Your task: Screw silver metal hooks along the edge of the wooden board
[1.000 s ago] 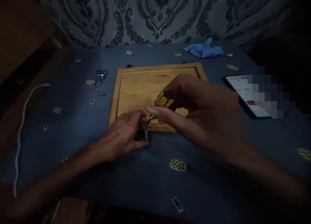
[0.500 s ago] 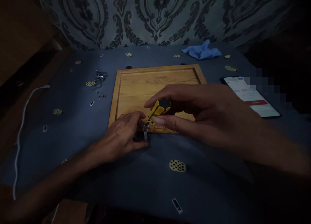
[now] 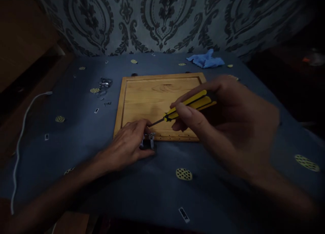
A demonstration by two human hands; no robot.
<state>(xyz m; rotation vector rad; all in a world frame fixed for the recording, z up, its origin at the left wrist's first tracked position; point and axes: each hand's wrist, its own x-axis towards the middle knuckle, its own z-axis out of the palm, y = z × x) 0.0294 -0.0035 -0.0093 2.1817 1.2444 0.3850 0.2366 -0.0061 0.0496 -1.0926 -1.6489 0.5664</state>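
Observation:
A wooden board [image 3: 142, 98] with a raised rim lies on a dark blue cloth. At its near edge sits a small metal fitting [image 3: 149, 140], and my left hand [image 3: 129, 144] presses down on it with the fingers closed round it. My right hand [image 3: 228, 119] grips a yellow and black screwdriver [image 3: 190, 103]. The tool lies almost level, its thin shaft pointing left, and the tip hangs just above my left fingers and the fitting. A row of small holes runs along the board's near rim.
A heap of metal parts and loose screws [image 3: 104, 86] lies left of the board. A white cable [image 3: 22, 125] runs along the left side. A crumpled blue cloth [image 3: 205, 59] sits at the back right by the patterned wall. Yellow dotted patches [image 3: 184, 174] mark the cloth.
My right hand has lifted and swung the screwdriver from steeply upright on the fitting to nearly level, handle out to the right. The left hand stays on the fitting. The view has shifted and the phone is gone.

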